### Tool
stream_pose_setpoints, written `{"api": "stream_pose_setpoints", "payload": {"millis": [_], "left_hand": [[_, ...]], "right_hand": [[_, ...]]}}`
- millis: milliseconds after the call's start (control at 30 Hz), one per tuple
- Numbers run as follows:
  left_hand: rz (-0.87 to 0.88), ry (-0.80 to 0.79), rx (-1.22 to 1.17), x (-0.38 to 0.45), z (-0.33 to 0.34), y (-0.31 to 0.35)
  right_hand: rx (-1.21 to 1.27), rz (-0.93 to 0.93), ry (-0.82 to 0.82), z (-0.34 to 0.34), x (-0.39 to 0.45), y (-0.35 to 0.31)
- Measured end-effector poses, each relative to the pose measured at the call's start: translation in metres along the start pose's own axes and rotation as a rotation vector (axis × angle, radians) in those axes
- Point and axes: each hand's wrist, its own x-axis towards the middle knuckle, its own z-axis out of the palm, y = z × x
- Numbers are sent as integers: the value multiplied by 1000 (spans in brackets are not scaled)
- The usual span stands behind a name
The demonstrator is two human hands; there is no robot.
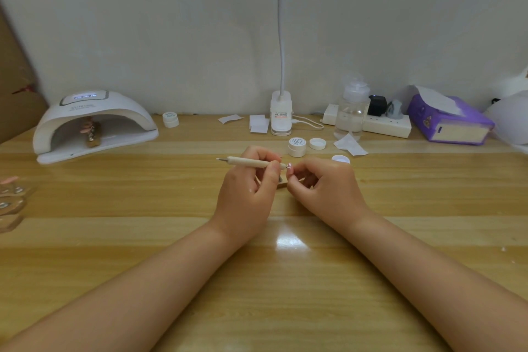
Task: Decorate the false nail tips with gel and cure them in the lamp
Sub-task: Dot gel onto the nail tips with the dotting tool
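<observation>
At frame centre, left hand (248,180) grips a cream dotting pen (251,163); right hand (323,183) pinches a pink nail tip (289,168). Upper left, the lamp (94,123) holds more tips (91,130). An open gel jar (297,146) sits behind.

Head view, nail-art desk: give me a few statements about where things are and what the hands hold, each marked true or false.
1. The left hand holds the dotting tool. True.
2. The curing lamp is empty. False: a wooden stand with nail tips sits inside it.
3. The right hand pinches a nail tip at the tool's end. True.
4. The tissue box stands beside the curing lamp. False: it is at the far right of the table, the lamp at the far left.
5. The clear bottle lies on its side. False: it stands upright.
</observation>
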Motion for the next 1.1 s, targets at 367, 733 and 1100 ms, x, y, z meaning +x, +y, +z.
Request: {"api": "stream_pose_setpoints", "payload": {"millis": [367, 733, 1100], "left_hand": [[9, 9, 1, 0, 0, -1], [8, 20, 3, 0, 0, -2], [0, 18, -12, 0, 0, -2]], "right_hand": [[7, 1, -5, 0, 0, 1], [11, -3, 2, 0, 0, 1], [13, -1, -1, -1, 0, 0]]}}
